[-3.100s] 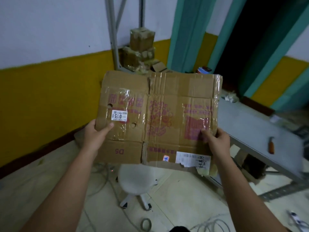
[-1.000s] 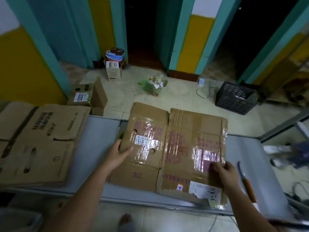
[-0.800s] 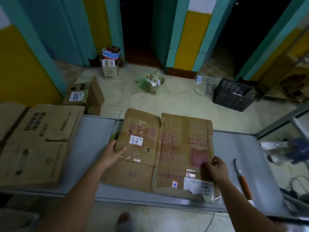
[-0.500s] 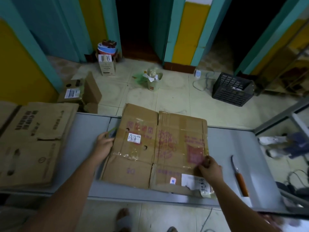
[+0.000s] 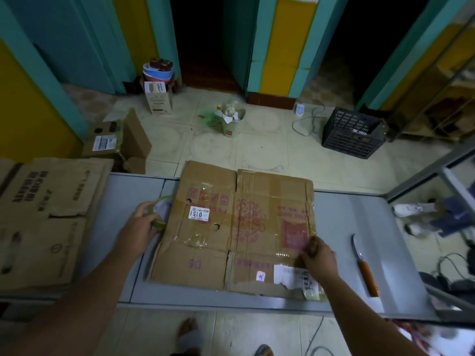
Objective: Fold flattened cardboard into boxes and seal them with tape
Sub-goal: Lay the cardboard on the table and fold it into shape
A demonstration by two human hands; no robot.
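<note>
One camera only, worn on the person's head, looking forward and steeply down from close above the near edge of the grey worktop. The wide lens bends the worktop's edges and takes in both forearms reaching up from the bottom corners, the tiled floor past the far edge, and two dark doorways beyond.

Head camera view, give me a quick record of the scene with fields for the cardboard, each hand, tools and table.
cardboard: flattened cardboard lying flat on the table, label 0151 facing up
left hand: left hand on the tape roll at the cardboard's left edge
right hand: right hand pressing the cardboard's right side
tools: knife with orange handle, right of the cardboard
table: grey table; cardboard stack at left
</note>
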